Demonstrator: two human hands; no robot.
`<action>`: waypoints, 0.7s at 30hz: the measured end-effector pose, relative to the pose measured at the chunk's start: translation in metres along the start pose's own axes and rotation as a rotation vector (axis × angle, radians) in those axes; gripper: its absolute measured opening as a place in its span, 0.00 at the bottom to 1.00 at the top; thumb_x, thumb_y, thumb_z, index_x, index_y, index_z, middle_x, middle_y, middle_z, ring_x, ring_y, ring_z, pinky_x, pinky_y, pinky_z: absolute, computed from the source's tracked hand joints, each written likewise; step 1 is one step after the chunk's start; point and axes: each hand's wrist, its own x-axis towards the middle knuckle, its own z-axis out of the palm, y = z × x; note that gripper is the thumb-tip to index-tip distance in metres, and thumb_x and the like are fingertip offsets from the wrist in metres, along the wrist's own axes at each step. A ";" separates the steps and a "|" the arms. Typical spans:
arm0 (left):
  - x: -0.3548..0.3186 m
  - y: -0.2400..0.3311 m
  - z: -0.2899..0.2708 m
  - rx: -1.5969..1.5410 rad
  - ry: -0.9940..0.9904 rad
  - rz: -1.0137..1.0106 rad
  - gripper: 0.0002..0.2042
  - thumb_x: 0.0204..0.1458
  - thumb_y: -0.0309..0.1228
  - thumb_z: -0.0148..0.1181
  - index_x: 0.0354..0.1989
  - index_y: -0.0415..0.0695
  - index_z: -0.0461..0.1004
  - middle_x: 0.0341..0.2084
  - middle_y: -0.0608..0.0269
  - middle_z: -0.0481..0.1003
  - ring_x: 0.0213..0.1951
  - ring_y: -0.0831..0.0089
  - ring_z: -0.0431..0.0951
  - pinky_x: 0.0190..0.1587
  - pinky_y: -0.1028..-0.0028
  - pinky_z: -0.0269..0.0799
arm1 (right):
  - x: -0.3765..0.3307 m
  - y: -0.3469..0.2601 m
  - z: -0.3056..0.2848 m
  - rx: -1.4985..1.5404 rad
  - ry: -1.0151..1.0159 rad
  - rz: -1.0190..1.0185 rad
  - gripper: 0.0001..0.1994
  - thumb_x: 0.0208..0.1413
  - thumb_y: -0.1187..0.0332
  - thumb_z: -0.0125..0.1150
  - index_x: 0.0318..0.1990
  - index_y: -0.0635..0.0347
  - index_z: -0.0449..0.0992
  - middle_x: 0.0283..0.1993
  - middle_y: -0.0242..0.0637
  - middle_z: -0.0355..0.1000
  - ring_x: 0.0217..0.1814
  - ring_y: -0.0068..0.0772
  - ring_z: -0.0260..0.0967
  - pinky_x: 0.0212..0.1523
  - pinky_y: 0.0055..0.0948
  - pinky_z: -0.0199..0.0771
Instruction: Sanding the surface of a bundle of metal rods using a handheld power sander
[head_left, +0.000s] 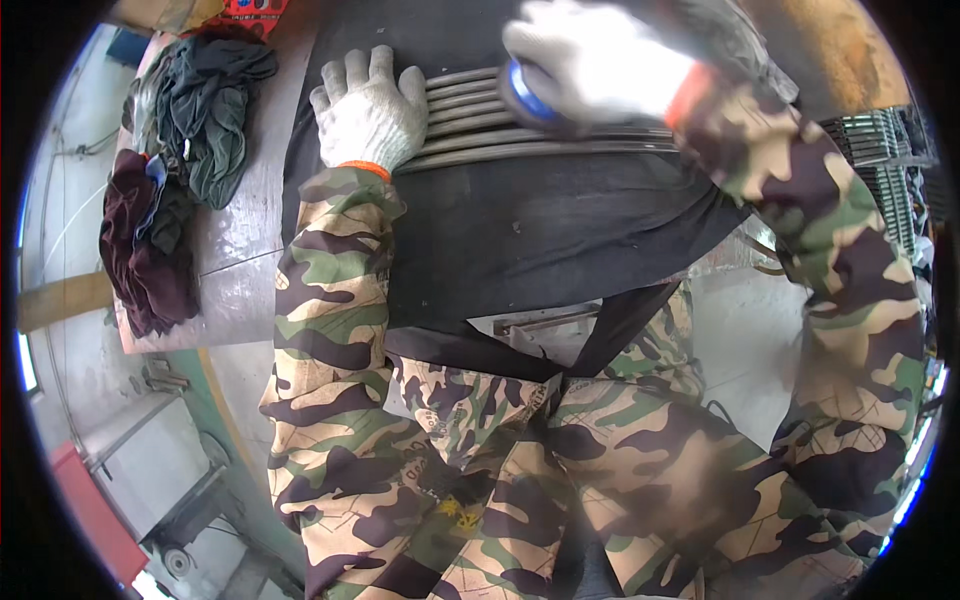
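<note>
The left hand, in a white glove, lies flat with fingers spread on a row of grey metal rods on the dark bench. Further off, the blurry right hand grips a blue round tool touching the rods. Dark rags lie left.

White knit gloves with orange cuffs, camouflage sleeves, grey metal rods, black mat, dark green and maroon rags.

- Your left hand lies flat across the left end of the metal rods, blocking that side.
- Heaped rags crowd the metal sheet's left edge.
- The dark mat below the rods lies bare.
</note>
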 end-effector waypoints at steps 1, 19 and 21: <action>-0.001 -0.006 0.000 0.025 -0.019 0.017 0.24 0.62 0.45 0.52 0.59 0.43 0.78 0.54 0.51 0.76 0.61 0.46 0.72 0.64 0.44 0.65 | 0.017 0.003 0.000 -0.008 -0.073 0.077 0.12 0.59 0.61 0.61 0.41 0.61 0.79 0.45 0.53 0.77 0.47 0.60 0.79 0.44 0.55 0.82; -0.007 0.000 -0.027 -0.029 -0.222 0.044 0.25 0.66 0.46 0.51 0.68 0.47 0.72 0.65 0.48 0.72 0.66 0.42 0.68 0.68 0.46 0.63 | 0.038 -0.012 -0.005 0.052 -0.107 0.099 0.12 0.59 0.62 0.60 0.40 0.62 0.80 0.43 0.57 0.79 0.47 0.62 0.80 0.43 0.56 0.82; -0.014 0.002 -0.022 0.001 -0.079 0.079 0.25 0.66 0.45 0.52 0.67 0.47 0.72 0.63 0.48 0.73 0.63 0.43 0.70 0.67 0.47 0.64 | 0.041 -0.003 0.007 0.026 -0.061 0.089 0.12 0.60 0.61 0.60 0.40 0.62 0.81 0.45 0.57 0.79 0.47 0.61 0.80 0.45 0.56 0.82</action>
